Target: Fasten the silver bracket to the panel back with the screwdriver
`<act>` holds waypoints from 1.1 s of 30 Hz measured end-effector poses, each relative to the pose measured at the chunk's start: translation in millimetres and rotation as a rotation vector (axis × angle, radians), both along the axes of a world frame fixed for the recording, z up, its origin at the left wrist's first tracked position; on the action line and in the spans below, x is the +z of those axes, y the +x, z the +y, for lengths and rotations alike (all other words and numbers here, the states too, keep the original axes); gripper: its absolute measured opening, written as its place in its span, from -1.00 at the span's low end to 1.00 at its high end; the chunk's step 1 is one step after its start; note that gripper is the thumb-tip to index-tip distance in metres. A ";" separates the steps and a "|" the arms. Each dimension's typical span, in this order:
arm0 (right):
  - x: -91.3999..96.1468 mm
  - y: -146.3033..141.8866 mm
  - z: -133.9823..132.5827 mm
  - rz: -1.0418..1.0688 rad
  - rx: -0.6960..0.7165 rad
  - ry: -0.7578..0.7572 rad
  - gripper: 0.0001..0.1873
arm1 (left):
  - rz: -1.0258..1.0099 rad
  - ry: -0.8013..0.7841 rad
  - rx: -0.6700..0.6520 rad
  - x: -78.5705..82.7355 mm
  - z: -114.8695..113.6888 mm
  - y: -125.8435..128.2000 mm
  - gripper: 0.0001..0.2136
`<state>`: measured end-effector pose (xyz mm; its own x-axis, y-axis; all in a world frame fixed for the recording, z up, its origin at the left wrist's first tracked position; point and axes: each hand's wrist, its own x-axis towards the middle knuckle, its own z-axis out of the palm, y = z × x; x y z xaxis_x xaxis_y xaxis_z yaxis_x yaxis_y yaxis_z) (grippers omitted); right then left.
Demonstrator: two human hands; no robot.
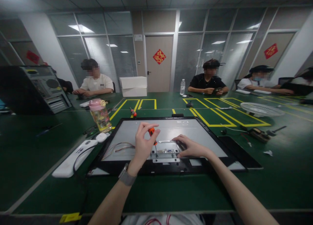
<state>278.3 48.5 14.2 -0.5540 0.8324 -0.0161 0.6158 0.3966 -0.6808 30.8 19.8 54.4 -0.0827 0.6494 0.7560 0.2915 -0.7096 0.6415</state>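
Observation:
A flat monitor panel [195, 129] lies face down before me, its grey metal back showing inside a black frame. My left hand [143, 142] pinches a screwdriver [152, 132] with an orange and black handle. Its shaft points down to the near edge of a metal bracket [166, 160] with a small circuit board [165, 151] and connectors on it. Whether the tip sits in a screw is too small to tell. My right hand [189, 147] grips the bracket's right end between thumb and fingers. Thin wires [119, 147] run across the panel's left side.
Left of the panel are a white power strip [74, 158], a pink-lidded bottle [99, 116] and an open computer case [36, 88]. A black flat piece [239, 151] and a dark tool [259, 133] lie right. Other people sit across the table, near a white box [133, 86].

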 end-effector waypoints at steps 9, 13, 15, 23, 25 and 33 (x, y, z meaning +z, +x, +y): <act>3.7 -0.8 -1.6 -0.011 0.009 0.011 -0.25 | -0.015 -0.089 -0.056 0.2 -0.6 0.0 -0.76; 2.5 0.0 -1.7 0.001 0.008 0.014 -0.25 | 0.031 -0.005 0.013 1.4 -0.3 1.2 -0.85; 2.1 0.2 -1.8 0.005 0.009 0.012 -0.26 | 0.032 -0.016 0.010 2.0 -0.1 1.0 -0.82; 3.4 -0.6 -2.7 -0.007 -0.002 0.018 -0.26 | -0.003 -0.057 0.042 3.8 3.6 -4.3 -0.85; 3.7 -0.5 -3.2 -0.009 -0.004 0.018 -0.27 | 0.001 -0.075 -0.004 4.2 3.5 -4.5 -0.80; 3.7 0.8 -3.4 -0.013 -0.002 0.014 -0.26 | -0.005 -0.077 -0.001 3.3 2.5 -2.3 -0.82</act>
<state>279.1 45.0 17.9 -0.5521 0.8337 -0.0116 0.6254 0.4049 -0.6670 28.5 22.3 57.7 -0.0858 0.7060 0.7030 0.2871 -0.6582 0.6960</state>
